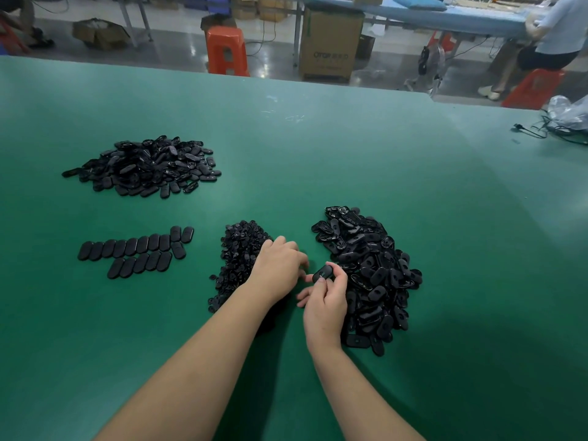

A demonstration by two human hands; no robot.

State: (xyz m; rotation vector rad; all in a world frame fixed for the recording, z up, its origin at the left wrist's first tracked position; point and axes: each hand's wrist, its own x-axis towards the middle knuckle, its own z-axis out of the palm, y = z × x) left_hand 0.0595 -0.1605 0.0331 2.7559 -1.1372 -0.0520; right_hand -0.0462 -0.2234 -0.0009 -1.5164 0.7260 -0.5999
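Right hand [324, 300] pinching black oval shell [322, 275] between thumb and fingers, just over table [318, 154], in gap between small-parts pile [238, 249] and big shell heap [366, 268]. Left hand [278, 268] right next to it, fingers curled down, honestly can't tell if holding anything. Neat oval rows [136, 249] off left, far heap [146, 167] behind.

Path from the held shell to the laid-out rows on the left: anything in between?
Yes. The left hand and the pile of small parts lie between the shell, pinched by the right hand, and the rows.
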